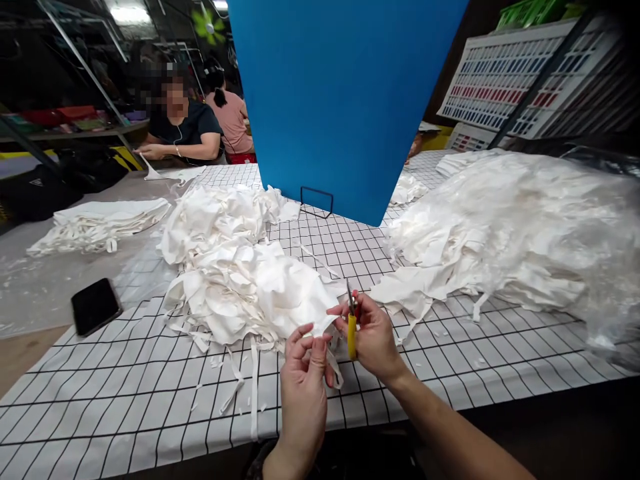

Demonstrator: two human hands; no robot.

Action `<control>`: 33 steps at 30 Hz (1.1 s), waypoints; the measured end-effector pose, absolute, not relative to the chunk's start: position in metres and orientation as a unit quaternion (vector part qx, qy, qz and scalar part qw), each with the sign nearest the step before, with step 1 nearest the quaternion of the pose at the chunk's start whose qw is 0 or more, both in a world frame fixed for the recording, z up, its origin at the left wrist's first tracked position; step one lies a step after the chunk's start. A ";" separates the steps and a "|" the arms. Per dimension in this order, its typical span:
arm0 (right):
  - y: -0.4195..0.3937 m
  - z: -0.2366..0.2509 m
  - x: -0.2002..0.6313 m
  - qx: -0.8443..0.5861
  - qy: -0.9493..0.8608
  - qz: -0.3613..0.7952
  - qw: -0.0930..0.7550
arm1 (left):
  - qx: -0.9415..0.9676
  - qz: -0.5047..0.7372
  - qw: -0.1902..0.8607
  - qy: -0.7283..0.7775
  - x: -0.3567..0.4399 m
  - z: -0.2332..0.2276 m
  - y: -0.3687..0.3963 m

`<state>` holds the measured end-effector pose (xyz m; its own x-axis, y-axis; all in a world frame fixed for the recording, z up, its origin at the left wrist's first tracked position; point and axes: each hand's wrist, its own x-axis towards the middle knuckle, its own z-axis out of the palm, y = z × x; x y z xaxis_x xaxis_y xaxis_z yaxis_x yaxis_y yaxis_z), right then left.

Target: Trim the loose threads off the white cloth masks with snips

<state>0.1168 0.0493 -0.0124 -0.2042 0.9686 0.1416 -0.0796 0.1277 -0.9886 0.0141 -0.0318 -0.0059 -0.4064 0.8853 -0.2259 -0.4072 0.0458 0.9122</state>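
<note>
Closed on the edge of a white cloth piece (pixel 295 293), my left hand (pixel 306 377) pinches it between thumb and fingers near the table's front. My right hand (pixel 375 337) grips small scissors (pixel 352 333) with yellow and red handles, their blades pointing up and away from me. Its fingertips also touch a corner of the same cloth. The cloth spreads back over a heap of crumpled white fabric pieces (pixel 215 293). Thin white strips (pixel 254 387) hang from the heap onto the checked tablecloth (pixel 165 400).
A tall blue panel (pixel 345 100) stands across the table on a black wire stand (pixel 317 202). Plastic-wrapped white fabric (pixel 540 233) is piled at right. At left lie a phone (pixel 96 307) and a folded cloth stack (pixel 105 223). Two people (pixel 193 137) sit beyond the table.
</note>
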 end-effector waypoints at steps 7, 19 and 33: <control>0.038 -0.020 0.131 -0.383 -0.545 0.641 0.382 | 0.285 0.651 0.547 0.444 0.009 -0.006 -0.024; 0.030 0.042 0.192 -0.466 -0.807 0.330 0.148 | 0.487 0.550 0.470 0.489 -0.008 -0.010 -0.022; 0.026 0.039 0.180 -0.467 -0.815 0.313 0.140 | 0.543 0.529 0.471 0.452 -0.009 -0.016 -0.024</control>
<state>0.1798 0.0259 0.0392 -0.5246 0.8490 -0.0633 0.6732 0.3682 -0.6413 -0.0089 -0.0240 -0.0163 0.0327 0.9883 0.1490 -0.0068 -0.1488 0.9888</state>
